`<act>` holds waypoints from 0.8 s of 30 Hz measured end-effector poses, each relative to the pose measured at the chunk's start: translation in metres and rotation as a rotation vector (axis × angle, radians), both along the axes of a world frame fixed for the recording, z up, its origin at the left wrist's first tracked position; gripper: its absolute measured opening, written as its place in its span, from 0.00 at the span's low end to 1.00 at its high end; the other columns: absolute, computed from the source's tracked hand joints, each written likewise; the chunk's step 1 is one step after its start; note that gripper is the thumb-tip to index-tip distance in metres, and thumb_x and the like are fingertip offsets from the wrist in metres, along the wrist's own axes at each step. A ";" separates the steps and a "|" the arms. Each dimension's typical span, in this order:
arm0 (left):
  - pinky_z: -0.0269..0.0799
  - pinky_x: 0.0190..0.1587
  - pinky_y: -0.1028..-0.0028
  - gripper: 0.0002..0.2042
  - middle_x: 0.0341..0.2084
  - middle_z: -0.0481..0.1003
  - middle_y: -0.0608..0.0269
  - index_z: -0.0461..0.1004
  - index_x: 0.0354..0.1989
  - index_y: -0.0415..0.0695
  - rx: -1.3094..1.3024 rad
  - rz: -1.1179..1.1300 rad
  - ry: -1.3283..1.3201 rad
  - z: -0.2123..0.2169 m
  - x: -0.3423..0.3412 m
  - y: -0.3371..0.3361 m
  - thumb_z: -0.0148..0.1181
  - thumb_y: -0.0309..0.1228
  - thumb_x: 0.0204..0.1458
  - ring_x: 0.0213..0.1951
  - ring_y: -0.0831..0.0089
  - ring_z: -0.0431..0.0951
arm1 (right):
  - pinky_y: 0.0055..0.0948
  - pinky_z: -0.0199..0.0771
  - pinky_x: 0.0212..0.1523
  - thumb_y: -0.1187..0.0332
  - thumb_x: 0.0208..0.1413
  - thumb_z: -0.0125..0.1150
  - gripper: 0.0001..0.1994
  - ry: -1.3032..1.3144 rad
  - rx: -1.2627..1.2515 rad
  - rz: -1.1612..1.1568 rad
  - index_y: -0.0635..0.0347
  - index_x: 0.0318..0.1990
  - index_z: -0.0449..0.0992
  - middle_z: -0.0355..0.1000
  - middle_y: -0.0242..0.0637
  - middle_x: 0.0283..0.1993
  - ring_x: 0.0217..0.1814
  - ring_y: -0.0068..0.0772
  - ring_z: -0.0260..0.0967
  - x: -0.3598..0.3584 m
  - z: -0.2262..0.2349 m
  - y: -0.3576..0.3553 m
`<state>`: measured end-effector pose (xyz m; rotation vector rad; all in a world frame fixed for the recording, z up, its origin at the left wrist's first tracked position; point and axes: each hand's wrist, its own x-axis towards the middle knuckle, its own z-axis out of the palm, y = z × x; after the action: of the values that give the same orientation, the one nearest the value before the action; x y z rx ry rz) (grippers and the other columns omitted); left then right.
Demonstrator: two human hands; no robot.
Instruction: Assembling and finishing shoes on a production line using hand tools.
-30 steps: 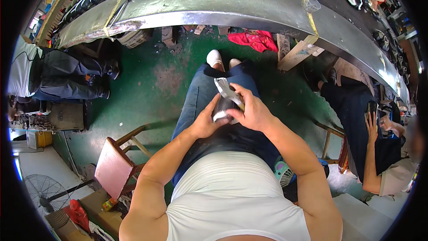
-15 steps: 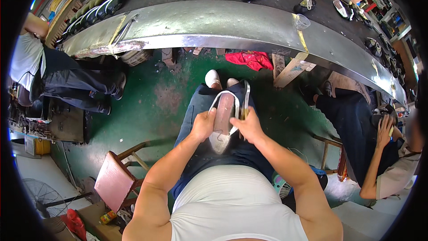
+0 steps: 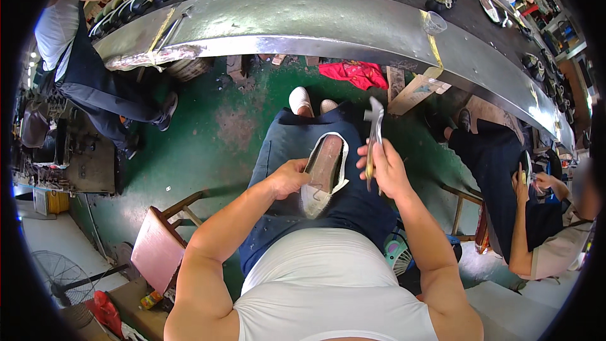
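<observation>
Two closed grips: left hand [image 3: 290,178] on a shoe [image 3: 324,170], right hand [image 3: 386,167] on a metal tool [image 3: 377,123].
Shoe oval-mouthed, pale-edged; tool shiny, curved-headed.

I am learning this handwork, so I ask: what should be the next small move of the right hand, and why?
Perhaps the right hand should bring its metal tool leftward to the pale flap on the right edge of the shoe. The flap sticks out, the left hand grips the other side, and the tool is apart from the shoe.
</observation>
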<state>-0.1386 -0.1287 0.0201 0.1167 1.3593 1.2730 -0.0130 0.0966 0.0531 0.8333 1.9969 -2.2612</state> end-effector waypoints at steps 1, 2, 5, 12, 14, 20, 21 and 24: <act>0.76 0.41 0.72 0.20 0.42 0.79 0.61 0.74 0.57 0.39 0.001 -0.011 0.005 0.001 0.001 0.001 0.59 0.24 0.53 0.40 0.74 0.80 | 0.27 0.75 0.28 0.58 0.73 0.43 0.15 0.002 0.113 -0.006 0.62 0.49 0.66 0.74 0.37 0.36 0.31 0.24 0.72 -0.006 -0.004 -0.002; 0.76 0.41 0.72 0.20 0.42 0.79 0.61 0.74 0.57 0.39 0.000 -0.017 0.003 -0.002 0.002 0.001 0.59 0.24 0.53 0.40 0.74 0.80 | 0.28 0.75 0.25 0.57 0.73 0.41 0.16 0.004 0.226 -0.011 0.63 0.50 0.65 0.73 0.38 0.35 0.29 0.26 0.72 -0.010 -0.007 -0.004; 0.75 0.40 0.72 0.19 0.41 0.79 0.62 0.74 0.56 0.39 -0.062 -0.098 0.141 -0.009 0.001 0.003 0.58 0.24 0.53 0.39 0.76 0.79 | 0.29 0.72 0.21 0.57 0.73 0.40 0.18 -0.438 0.241 0.510 0.65 0.40 0.67 0.71 0.38 0.26 0.19 0.28 0.68 -0.018 0.004 -0.002; 0.73 0.39 0.75 0.23 0.42 0.77 0.65 0.71 0.60 0.39 -0.088 -0.102 0.131 -0.012 0.002 0.001 0.55 0.23 0.53 0.38 0.77 0.77 | 0.29 0.69 0.21 0.57 0.72 0.42 0.19 -0.471 0.197 0.457 0.65 0.36 0.69 0.72 0.38 0.27 0.18 0.27 0.67 -0.010 -0.018 -0.005; 0.72 0.39 0.76 0.26 0.45 0.75 0.66 0.69 0.63 0.42 -0.120 -0.126 0.086 -0.016 -0.001 -0.001 0.53 0.21 0.52 0.41 0.79 0.75 | 0.29 0.71 0.24 0.58 0.69 0.47 0.17 -0.461 0.109 0.497 0.64 0.34 0.70 0.71 0.36 0.24 0.20 0.27 0.69 0.005 -0.032 0.006; 0.57 0.68 0.70 0.44 0.65 0.65 0.49 0.46 0.75 0.39 0.099 0.057 0.333 -0.027 0.048 -0.023 0.65 0.28 0.51 0.66 0.63 0.65 | 0.38 0.75 0.35 0.63 0.61 0.58 0.12 -0.313 0.578 0.802 0.65 0.40 0.75 0.76 0.44 0.29 0.31 0.45 0.76 0.041 0.013 0.014; 0.57 0.68 0.70 0.44 0.65 0.65 0.49 0.46 0.75 0.39 0.091 0.067 0.324 -0.029 0.051 -0.024 0.65 0.28 0.51 0.66 0.63 0.65 | 0.43 0.76 0.40 0.65 0.60 0.58 0.13 -0.297 0.702 0.913 0.66 0.45 0.74 0.76 0.50 0.35 0.36 0.56 0.75 0.036 0.024 0.011; 0.57 0.68 0.70 0.42 0.63 0.66 0.56 0.47 0.74 0.39 0.038 0.009 0.309 -0.032 0.052 -0.024 0.65 0.20 0.52 0.64 0.69 0.64 | 0.45 0.77 0.41 0.66 0.60 0.58 0.18 -0.067 0.999 0.936 0.69 0.54 0.71 0.74 0.52 0.39 0.39 0.55 0.76 0.037 0.020 0.004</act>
<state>-0.0865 -0.1529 -0.0117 0.3463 1.5990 1.3269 0.0236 0.1003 0.0729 -0.1236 2.6142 -0.7056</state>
